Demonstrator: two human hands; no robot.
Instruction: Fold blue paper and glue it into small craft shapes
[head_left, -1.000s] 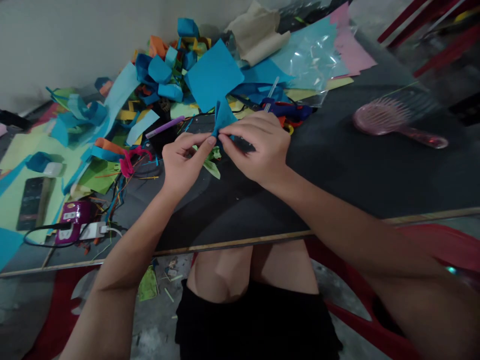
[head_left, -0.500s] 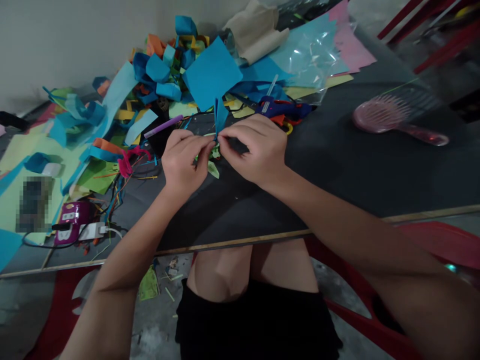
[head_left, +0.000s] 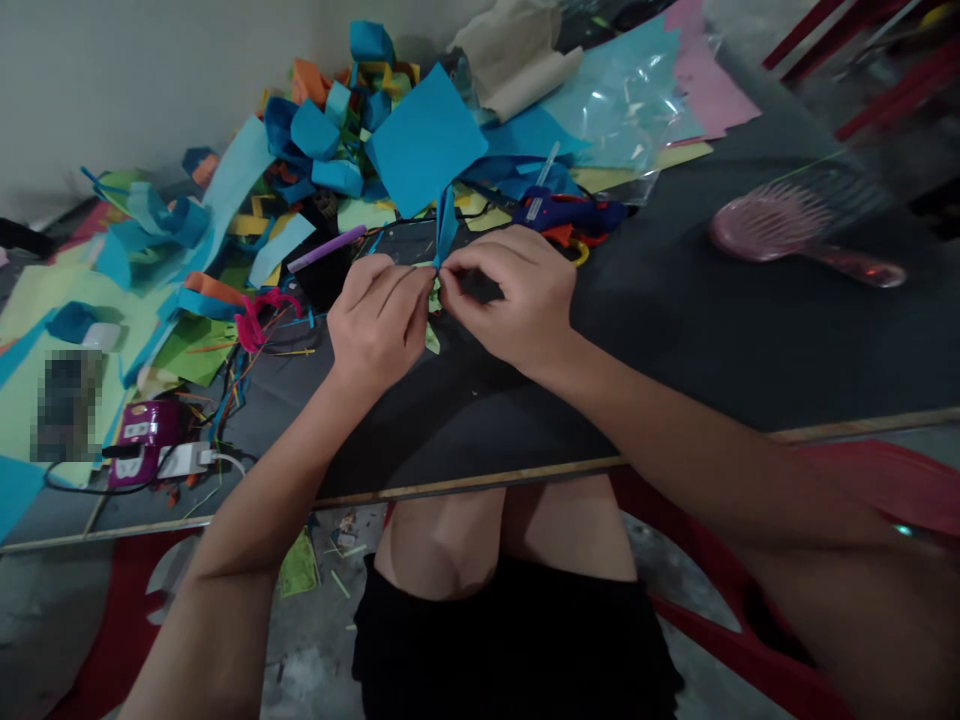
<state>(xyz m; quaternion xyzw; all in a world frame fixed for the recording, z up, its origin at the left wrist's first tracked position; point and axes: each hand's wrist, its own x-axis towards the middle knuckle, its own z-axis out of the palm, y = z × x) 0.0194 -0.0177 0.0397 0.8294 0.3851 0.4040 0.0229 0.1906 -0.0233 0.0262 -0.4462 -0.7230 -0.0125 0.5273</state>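
A narrow folded piece of blue paper (head_left: 447,228) stands up between my fingertips, its lower end pinched. My left hand (head_left: 382,318) closes on it from the left, thumb and forefinger together. From the right, my right hand (head_left: 517,295) pinches the same lower end, its fingertips touching or nearly touching the left ones. Just below and behind the fingers, small light green paper pieces (head_left: 433,340) show, partly hidden by my left hand. A flat blue paper square (head_left: 427,140) lies beyond the hands.
A blue glue gun (head_left: 559,210) and yellow-handled scissors (head_left: 579,252) lie past my right hand. A purple pen (head_left: 326,248) and pink pipe cleaner (head_left: 262,318) are left. Curled paper strips (head_left: 315,130) pile at the back. A pink hairbrush (head_left: 772,225) lies right, a purple power adapter (head_left: 146,440) front left.
The folded blue paper has turned slightly between my fingertips. My left hand has rolled a little inward and covers more of the green pieces; the right hand has hardly moved.
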